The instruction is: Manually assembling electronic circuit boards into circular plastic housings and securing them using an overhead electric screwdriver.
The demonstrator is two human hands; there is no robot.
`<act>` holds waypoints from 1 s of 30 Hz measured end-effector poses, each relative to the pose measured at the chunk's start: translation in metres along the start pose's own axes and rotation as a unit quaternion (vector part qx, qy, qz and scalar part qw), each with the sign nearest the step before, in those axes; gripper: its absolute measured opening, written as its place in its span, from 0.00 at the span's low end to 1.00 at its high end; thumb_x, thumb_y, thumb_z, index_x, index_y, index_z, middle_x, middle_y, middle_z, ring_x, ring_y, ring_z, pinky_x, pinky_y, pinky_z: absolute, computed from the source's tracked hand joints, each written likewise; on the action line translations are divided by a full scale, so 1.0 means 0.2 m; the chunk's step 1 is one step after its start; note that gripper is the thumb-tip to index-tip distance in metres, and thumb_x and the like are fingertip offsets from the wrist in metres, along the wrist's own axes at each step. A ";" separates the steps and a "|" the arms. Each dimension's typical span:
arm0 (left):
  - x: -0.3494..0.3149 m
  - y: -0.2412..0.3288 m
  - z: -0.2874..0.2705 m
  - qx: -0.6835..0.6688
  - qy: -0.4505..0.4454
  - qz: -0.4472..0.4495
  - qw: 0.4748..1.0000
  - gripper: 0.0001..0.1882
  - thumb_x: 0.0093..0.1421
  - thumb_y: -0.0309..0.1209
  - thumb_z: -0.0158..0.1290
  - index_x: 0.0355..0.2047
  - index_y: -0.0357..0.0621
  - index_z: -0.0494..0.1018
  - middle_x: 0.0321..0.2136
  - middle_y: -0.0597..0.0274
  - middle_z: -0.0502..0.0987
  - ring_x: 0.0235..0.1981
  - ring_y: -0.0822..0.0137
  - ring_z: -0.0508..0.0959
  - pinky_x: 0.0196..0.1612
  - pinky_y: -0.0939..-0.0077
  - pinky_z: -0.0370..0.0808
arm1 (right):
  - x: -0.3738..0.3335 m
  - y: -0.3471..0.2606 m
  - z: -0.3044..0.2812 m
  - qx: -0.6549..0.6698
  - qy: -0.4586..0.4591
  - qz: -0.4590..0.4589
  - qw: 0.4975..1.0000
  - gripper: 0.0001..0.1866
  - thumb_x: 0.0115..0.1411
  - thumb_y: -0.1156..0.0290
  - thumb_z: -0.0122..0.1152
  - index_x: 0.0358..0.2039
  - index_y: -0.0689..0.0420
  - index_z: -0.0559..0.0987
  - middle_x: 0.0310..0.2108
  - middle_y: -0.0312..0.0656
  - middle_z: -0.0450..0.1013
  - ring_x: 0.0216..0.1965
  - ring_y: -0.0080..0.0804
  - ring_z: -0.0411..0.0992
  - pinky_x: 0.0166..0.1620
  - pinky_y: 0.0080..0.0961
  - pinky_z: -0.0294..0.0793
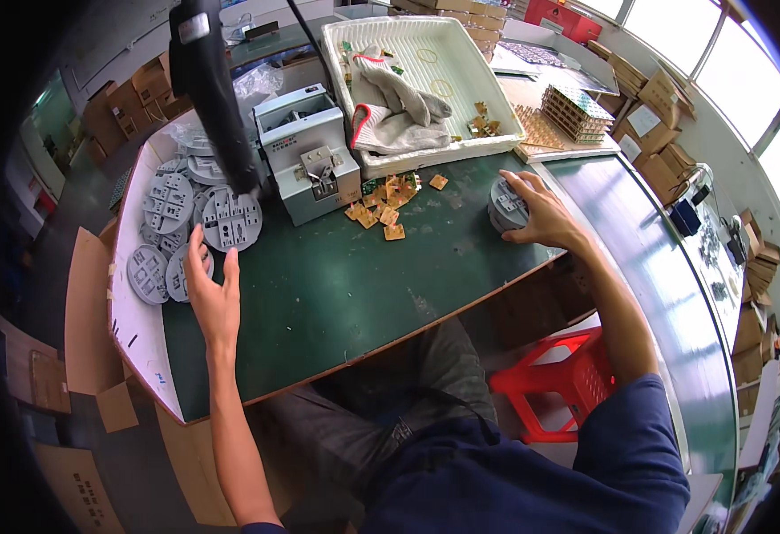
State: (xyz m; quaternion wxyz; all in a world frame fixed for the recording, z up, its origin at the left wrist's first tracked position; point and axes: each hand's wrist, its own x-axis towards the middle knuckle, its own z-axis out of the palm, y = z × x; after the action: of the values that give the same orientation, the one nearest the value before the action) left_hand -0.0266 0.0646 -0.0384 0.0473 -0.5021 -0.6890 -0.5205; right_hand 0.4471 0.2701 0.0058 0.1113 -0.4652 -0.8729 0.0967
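Observation:
At the right of the green table, my right hand (545,214) curves around a short stack of round grey plastic discs (507,205), thumb on the near side and fingers over the far side. My left hand (216,289) is at the left, fingers and thumb apart, by a pile of similar discs. One grey disc (232,219) with raised blocks and slots lies just beyond its fingertips. Another disc (177,274) is partly hidden behind that hand; whether they touch, I cannot tell. Several small gold-coloured square boards (388,203) lie scattered between my hands.
A grey metal bench device (305,156) stands behind the table's middle, beside a black arm (214,98). Work gloves (399,111) lie in a white tray (488,89). A stack of boards (577,114) sits at back right. A red stool (568,378) stands below the table edge.

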 end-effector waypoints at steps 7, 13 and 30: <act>0.13 -0.13 0.01 0.143 -0.051 0.152 0.977 0.23 0.62 0.33 0.63 0.55 0.40 0.74 0.54 0.49 0.74 0.57 0.49 0.74 0.61 0.59 0.69 | -0.18 0.59 -0.11 -0.056 0.140 0.039 0.988 0.57 0.41 0.57 0.79 0.70 0.59 0.61 0.64 0.58 0.63 0.66 0.55 0.61 0.69 0.43 0.61; 0.13 -0.17 0.09 0.207 -0.067 0.184 0.959 0.31 0.55 0.38 0.68 0.56 0.41 0.72 0.57 0.48 0.71 0.58 0.47 0.71 0.61 0.55 0.68 | -0.67 1.19 -0.30 -0.076 0.088 0.247 0.962 0.64 0.39 0.57 0.79 0.75 0.51 0.55 0.65 0.60 0.61 0.65 0.57 0.62 0.69 0.41 0.63; 0.17 0.02 0.11 0.093 -0.056 0.014 0.994 0.52 0.56 0.48 0.66 0.71 0.35 0.53 0.61 0.36 0.67 0.60 0.40 0.70 0.62 0.47 0.68 | 0.08 -0.59 0.26 0.165 0.091 -0.169 0.967 0.17 0.61 0.71 0.70 0.50 0.52 0.81 0.37 0.41 0.79 0.38 0.32 0.78 0.40 0.28 0.80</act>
State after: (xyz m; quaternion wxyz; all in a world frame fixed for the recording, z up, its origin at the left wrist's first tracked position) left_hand -0.0295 0.1028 -0.0258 0.0622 -0.5333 -0.7288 -0.4250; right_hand 0.3302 0.2151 -0.0091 0.2800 -0.2931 -0.8969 0.1768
